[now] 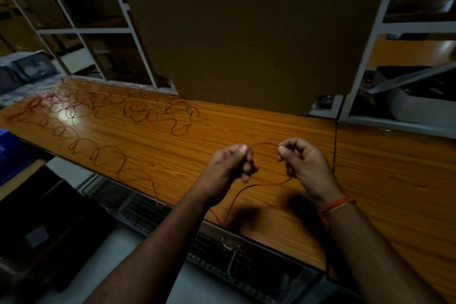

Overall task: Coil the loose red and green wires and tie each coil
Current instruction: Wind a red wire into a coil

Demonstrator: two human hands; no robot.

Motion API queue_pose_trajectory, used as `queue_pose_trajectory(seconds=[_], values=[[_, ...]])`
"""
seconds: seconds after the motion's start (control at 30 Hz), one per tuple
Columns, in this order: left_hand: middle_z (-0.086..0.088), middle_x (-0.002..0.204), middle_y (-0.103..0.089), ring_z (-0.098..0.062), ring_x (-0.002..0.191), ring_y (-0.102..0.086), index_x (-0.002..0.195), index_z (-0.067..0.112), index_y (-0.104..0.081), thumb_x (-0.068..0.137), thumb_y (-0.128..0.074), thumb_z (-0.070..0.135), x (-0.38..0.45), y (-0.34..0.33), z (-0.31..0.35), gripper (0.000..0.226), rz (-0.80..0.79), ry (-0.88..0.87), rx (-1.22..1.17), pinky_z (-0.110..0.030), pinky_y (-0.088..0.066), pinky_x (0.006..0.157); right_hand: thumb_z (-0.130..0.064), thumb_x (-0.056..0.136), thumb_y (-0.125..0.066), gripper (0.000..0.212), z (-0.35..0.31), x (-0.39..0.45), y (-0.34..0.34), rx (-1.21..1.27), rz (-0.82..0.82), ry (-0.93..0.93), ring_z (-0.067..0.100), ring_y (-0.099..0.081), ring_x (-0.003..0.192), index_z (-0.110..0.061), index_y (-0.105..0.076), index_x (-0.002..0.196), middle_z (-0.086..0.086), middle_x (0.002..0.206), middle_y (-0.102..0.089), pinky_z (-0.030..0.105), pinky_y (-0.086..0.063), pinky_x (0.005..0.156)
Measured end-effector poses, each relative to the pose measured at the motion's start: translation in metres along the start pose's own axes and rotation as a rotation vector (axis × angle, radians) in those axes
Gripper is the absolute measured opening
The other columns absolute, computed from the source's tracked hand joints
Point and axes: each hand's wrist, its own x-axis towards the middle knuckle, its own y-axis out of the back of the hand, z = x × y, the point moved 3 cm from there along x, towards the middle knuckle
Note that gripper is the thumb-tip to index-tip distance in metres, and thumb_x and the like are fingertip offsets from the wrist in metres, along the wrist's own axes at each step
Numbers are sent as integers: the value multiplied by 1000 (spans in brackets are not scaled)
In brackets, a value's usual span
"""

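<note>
Red wire (108, 153): trails in loops leftward along the wooden bench (271, 131), its near end spanning both hands.
Left hand (229, 163): pinches it, nearer the slack.
Right hand (302, 159): pinches the end.
Green wire (177, 105): tangled far-left on the bench.

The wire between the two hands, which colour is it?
Red. The wire shows best in the head view, pinched by the left hand and right hand.

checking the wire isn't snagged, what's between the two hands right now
In the head view, only a short arc of red wire spans from the left hand to the right hand. Beneath it is bare wooden table; nothing else lies there.
</note>
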Motion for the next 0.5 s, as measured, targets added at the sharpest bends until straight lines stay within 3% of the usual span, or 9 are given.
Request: queue_pose_trajectory(seconds=[0.13, 0.27, 0.37, 0.43, 0.5], values=[[7, 61, -35, -4, 45, -30, 85, 17, -55, 107, -44, 38, 17, 11, 20, 32, 262, -43, -485, -19, -34, 46, -17, 99, -64, 4, 28, -3, -16, 140, -38, -207, 10, -54, 64, -15, -65, 101, -2, 76, -61, 30, -50, 62], [10, 59, -40, -2, 43, -32, 84, 19, -55, 106, -44, 44, 35, 37, 31, 35, 464, -41, -797, -17, -21, 40, -11, 97, -65, 8, 60, -18, -33, 299, 105, -337, 13, -52, 53, -14, -60, 92, 2, 67, -54, 24, -47, 48], [10, 66, -46, -2, 47, -33, 95, 18, -59, 107, -42, 43, 38, 55, 35, 33, 525, -61, -860, -17, -20, 42, -17, 92, -74, 15, 71, -28, -33, 96, 237, -323, 17, -54, 50, -13, -64, 81, 3, 63, -60, 26, -45, 44], [9, 70, -49, -2, 50, -34, 104, 16, -61, 108, -39, 42, 39, 62, 34, 35, 542, -75, -857, -17, -23, 43, -24, 89, -77, 18, 64, -33, -32, -179, 230, -267, 16, -63, 58, -14, -70, 76, -2, 65, -68, 35, -54, 54], [7, 73, -52, -3, 53, -36, 113, 13, -61, 110, -36, 40, 40, 68, 33, 38, 547, -96, -801, -17, -26, 45, -28, 88, -78, 17, 49, -36, -36, -452, 112, -175, 7, -66, 69, -18, -72, 75, -5, 72, -72, 33, -55, 68]])
